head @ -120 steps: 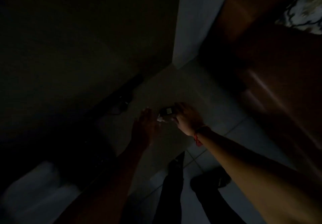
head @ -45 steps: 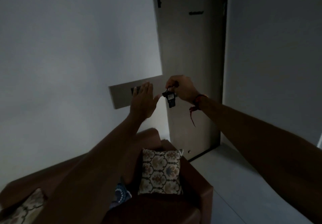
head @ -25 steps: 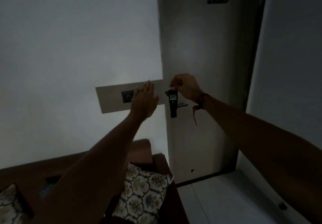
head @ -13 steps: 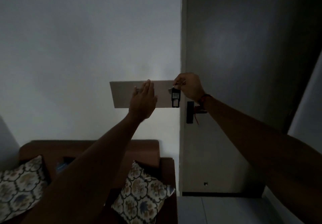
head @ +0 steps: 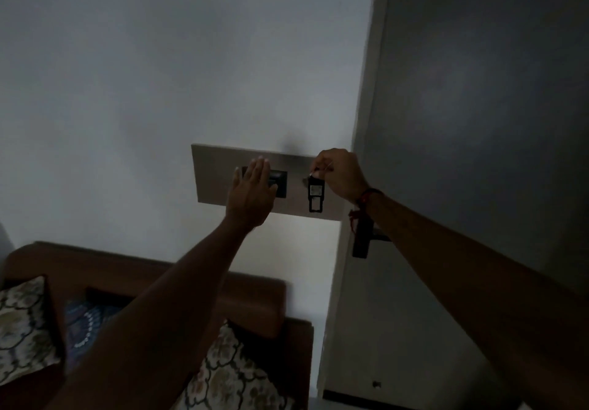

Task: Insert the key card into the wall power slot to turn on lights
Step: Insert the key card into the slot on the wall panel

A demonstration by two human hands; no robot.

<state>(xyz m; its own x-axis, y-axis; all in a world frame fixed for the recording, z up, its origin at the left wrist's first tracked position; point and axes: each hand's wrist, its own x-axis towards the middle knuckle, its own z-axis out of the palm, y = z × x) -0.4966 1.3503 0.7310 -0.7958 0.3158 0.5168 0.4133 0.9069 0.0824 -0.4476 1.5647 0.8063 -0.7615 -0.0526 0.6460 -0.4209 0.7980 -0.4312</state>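
The room is dim. A beige wall panel (head: 216, 173) carries a dark square power slot (head: 279, 183), partly hidden behind my left hand (head: 251, 192). That hand is raised flat with fingers together and apart from the thumb, holding nothing, in front of the slot. My right hand (head: 341, 173) pinches the ring of a black key card tag (head: 315, 193), which hangs down in front of the panel's right part, to the right of the slot. A red thread is on my right wrist.
A grey door (head: 478, 154) with a dark handle (head: 361, 240) stands right of the panel. Below is a brown sofa (head: 127, 269) with patterned cushions (head: 223, 381) against the white wall.
The view has come closer to the panel. My left hand has moved in front of the slot, and my right hand has carried the hanging tag over the panel's right part.
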